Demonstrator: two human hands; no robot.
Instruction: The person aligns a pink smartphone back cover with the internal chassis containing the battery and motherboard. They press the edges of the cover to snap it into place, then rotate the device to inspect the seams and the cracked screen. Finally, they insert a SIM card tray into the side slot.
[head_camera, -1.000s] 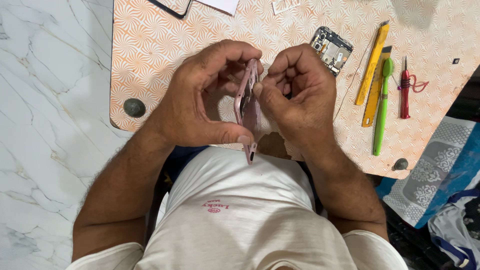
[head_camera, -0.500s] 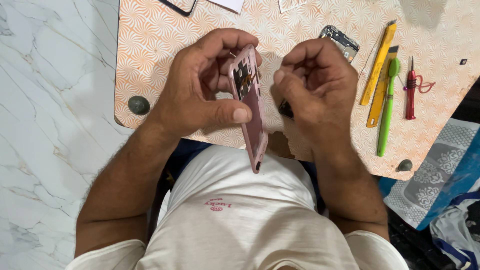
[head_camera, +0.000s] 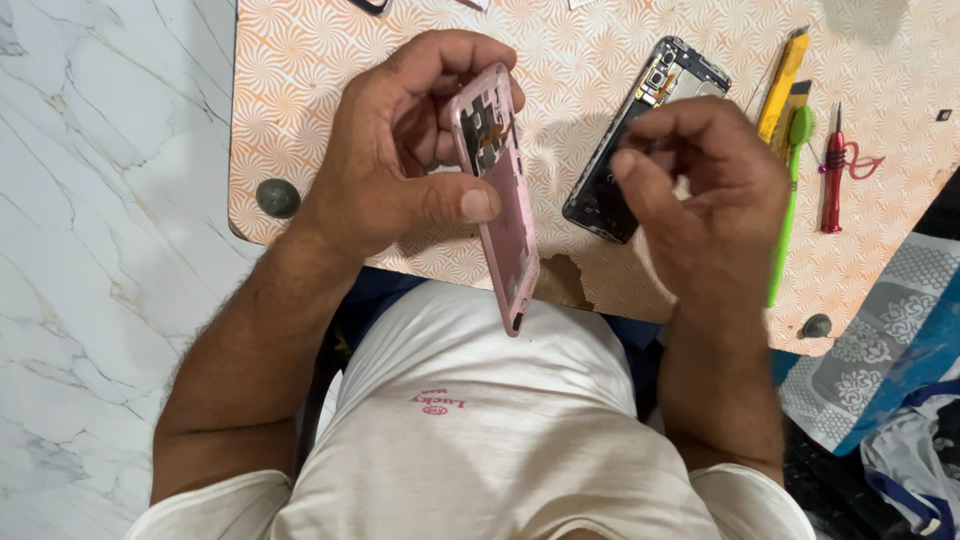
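My left hand (head_camera: 400, 160) grips a pink phone back shell (head_camera: 500, 210) edge-on, thumb pressed along its side, with the inner parts showing near the top. My right hand (head_camera: 710, 200) hovers apart from it to the right, fingers curled in, and nothing shows between them. Behind that hand a dark, opened phone body (head_camera: 640, 120) lies on the orange patterned board (head_camera: 300, 90), partly hidden by the fingers.
A yellow pry tool (head_camera: 785, 65), a green-handled tool (head_camera: 792, 160) and a red-handled tool (head_camera: 832, 175) lie at the board's right side. Round grey knobs (head_camera: 278, 197) sit at the near corners. White marble floor (head_camera: 100, 250) is at the left, and blue patterned cloth (head_camera: 890, 330) at the right.
My right hand let go of the pink shell and drew away to the right. The left hand now holds the shell alone, and the dark phone body behind it has come into view.
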